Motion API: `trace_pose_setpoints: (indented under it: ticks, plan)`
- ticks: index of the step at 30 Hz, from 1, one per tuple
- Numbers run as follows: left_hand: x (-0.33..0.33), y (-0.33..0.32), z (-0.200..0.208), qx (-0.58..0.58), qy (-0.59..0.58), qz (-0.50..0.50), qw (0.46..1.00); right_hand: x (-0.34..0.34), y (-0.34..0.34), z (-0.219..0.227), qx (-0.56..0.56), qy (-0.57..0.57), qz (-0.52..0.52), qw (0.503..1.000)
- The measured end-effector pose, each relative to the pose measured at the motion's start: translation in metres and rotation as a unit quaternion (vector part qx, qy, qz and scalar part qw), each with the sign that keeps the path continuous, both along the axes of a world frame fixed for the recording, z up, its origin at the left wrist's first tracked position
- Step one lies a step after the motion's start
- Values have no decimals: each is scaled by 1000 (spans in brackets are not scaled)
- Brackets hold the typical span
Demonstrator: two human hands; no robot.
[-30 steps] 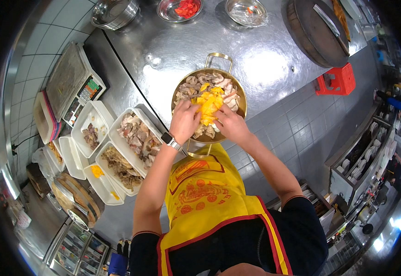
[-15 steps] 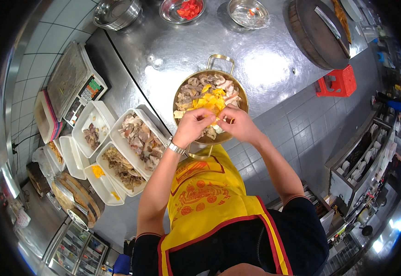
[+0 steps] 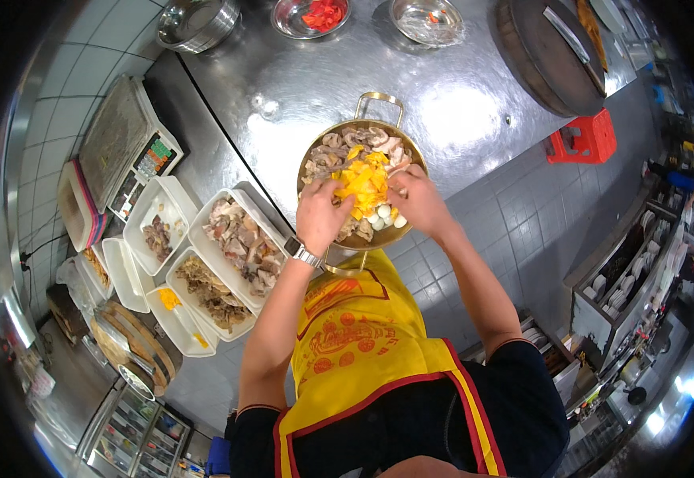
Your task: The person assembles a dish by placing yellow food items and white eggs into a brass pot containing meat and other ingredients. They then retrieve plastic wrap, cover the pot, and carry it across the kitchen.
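A brass-coloured two-handled pan (image 3: 394, 236) stands at the steel table's edge in front of me. In it lie pieces of greyish-brown meat (image 3: 332, 153), with a heap of bright yellow food pieces (image 3: 360, 183) on top in the middle. Small peeled white eggs (image 3: 383, 213) show at the near right of the heap. My left hand (image 3: 320, 212) is at the left side of the yellow heap, thumb and fingers apart. Opposite it, my right hand (image 3: 419, 202) touches the heap's right side with loosely bent fingers. I see nothing held in either hand.
White tubs of cut meat (image 3: 245, 248) and brown pieces (image 3: 209, 290) stand at the left, near a scale (image 3: 134, 159). Steel bowls (image 3: 310, 17) are at the far edge. A round chopping block (image 3: 534, 64) with a cleaver (image 3: 566, 35) sits far right, above a red stool (image 3: 594, 142).
My hands have moved apart from their meeting point over the near side of the pan to either side of the yellow heap. The white eggs are now uncovered.
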State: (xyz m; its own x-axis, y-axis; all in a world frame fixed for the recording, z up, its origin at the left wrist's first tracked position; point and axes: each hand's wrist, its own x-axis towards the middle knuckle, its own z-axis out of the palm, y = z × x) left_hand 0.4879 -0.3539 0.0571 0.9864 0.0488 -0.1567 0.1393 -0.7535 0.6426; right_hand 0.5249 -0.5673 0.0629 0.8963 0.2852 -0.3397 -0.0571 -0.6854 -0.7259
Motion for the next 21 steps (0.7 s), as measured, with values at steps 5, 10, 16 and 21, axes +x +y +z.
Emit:
trace_pose_setpoints:
  ticks: [5,10,16,21]
  plan:
    - [15,4,-2,-14,-47,-10,999,10,-20,-1,-19,6,9,1000]
    - [51,-8,-24,32,-90,-78,992,-19,-26,-20,-150,-42,143,977]
    - [70,-17,-39,104,-40,-136,984,-41,-26,-39,-179,-158,121,964]
    - [70,-14,-34,60,-38,-162,984,-38,-25,-37,-193,-135,127,964]
